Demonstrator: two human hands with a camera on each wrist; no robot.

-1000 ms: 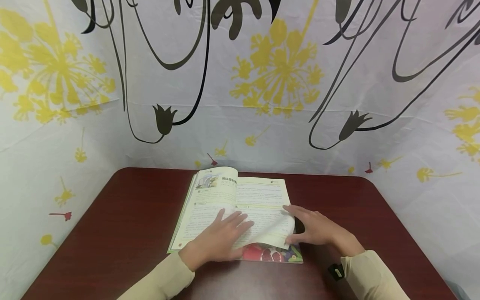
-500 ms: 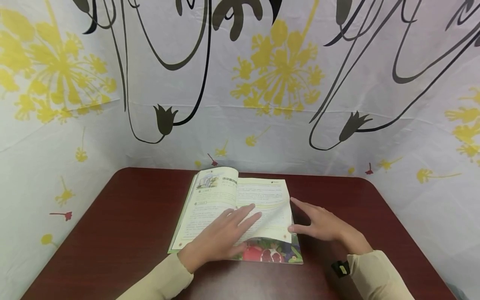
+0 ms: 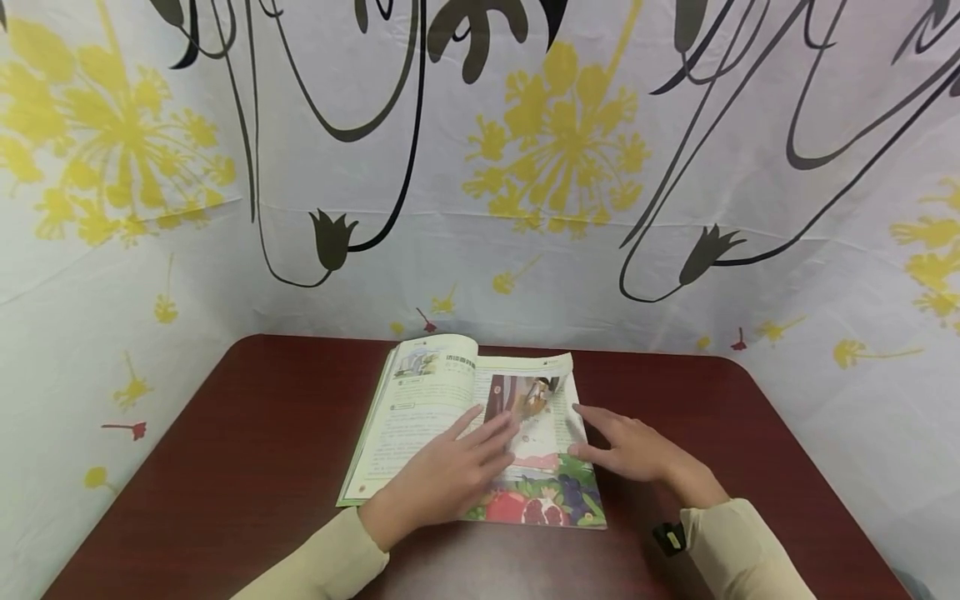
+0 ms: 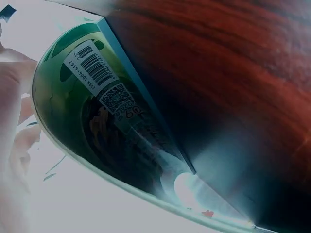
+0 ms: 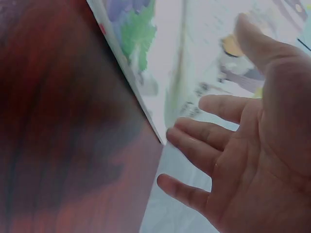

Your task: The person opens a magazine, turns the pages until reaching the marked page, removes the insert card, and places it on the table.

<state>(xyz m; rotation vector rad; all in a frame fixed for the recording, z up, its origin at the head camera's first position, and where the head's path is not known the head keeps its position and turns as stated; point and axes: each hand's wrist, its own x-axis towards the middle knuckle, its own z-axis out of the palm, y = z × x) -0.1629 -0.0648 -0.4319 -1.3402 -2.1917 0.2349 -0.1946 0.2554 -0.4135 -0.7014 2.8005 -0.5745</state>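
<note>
An open magazine (image 3: pixel 408 417) lies on the table, its left page printed with text below a small picture. On the right side, a page with a brown picture (image 3: pixel 513 392) shows above a colourful fruit picture (image 3: pixel 540 504). My left hand (image 3: pixel 450 467) lies across the lower middle, fingers extended over the right-hand pages. My right hand (image 3: pixel 637 450) is at the right edge, thumb and fingers spread, fingertips right at the paper; its palm and fingers (image 5: pixel 201 141) show extended in the right wrist view. In the left wrist view, the green back cover (image 4: pixel 63 92) curves up with a barcode.
A dark red wooden table (image 3: pixel 247 433) carries the magazine, its far edge close to a patterned white cloth (image 3: pixel 420 183). A dark band (image 3: pixel 670 539) is on the right wrist at the sleeve.
The blank-looking curled text page on the right has lifted and turned away leftward, exposing the brown picture and more of the fruit picture. The right hand has shifted slightly along the edge.
</note>
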